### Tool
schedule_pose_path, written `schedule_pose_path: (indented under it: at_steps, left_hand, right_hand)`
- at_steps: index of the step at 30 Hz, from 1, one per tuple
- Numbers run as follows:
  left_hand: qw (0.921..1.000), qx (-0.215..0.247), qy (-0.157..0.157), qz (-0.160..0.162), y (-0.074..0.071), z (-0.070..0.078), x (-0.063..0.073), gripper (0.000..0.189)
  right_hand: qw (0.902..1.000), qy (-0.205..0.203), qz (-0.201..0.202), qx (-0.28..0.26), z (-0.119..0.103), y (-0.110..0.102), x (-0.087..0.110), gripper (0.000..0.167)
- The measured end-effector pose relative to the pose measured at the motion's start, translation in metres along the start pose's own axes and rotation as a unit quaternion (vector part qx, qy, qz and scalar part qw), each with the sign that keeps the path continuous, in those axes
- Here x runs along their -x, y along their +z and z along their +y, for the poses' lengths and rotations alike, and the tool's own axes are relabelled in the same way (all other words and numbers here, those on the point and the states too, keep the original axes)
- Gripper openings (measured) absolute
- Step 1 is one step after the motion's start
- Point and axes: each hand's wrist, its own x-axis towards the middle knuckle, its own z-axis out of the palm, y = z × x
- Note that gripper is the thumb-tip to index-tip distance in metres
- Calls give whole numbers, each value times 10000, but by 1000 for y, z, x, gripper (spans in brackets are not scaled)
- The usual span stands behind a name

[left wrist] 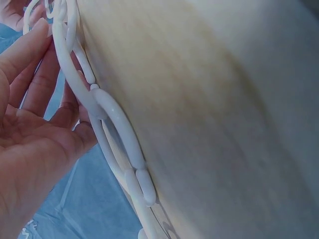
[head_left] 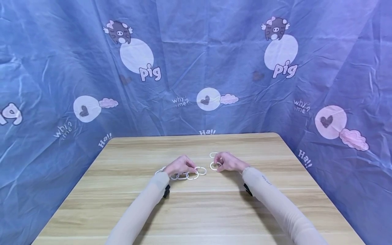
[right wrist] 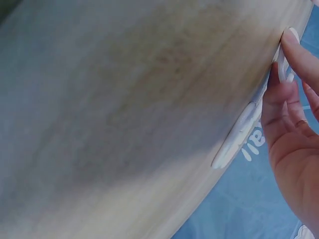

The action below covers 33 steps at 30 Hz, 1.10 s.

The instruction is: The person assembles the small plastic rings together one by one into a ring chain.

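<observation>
My left hand (head_left: 180,165) pinches a link of a white plastic chain (head_left: 182,178) between thumb and fingers. Several joined oval links trail from it to the left, partly hidden behind the wrist; one more link (head_left: 205,171) hangs on at the right end. Up close, the left wrist view has the linked chain (left wrist: 122,127) running along the tabletop beside the palm. To the right, my right hand (head_left: 227,162) holds a separate white link (right wrist: 282,67) between thumb and forefinger, just above the wood. Another loose white link (right wrist: 237,134) lies flat beside that hand.
A light wood-grain table (head_left: 196,211) spans the space under both arms. Blue printed cloth (head_left: 183,68) hangs behind the table and along its two sides. Black wrist straps (head_left: 166,191) show on both sleeves.
</observation>
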Motion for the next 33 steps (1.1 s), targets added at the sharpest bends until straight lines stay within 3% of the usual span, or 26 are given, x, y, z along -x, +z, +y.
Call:
schedule_pose_path:
  at_steps: [8,14,21,26,33]
  left_hand:
    - [9999,105,-90,-19,3,-4,0,8]
    - [9999,-17,-93,41,1,-4,-1,7]
    - [10000,-55,44,39,0,-2,-2,8]
    - [9999,-67,132,80,-1,0,-3,8]
    - [9999,4,144,49,0,-2,-2,8]
  right_hand:
    - [9974,-78,199,-681,1,3,5,16]
    - [9843,263,167,-1739,-3,1,3,17]
    - [9909,58,147,-1334,-9,-2,4,16]
    - [9830,182,-65,-1827,-12,0,2,17]
    - [9781,-189,-260,-2055,-13,8,-1,18]
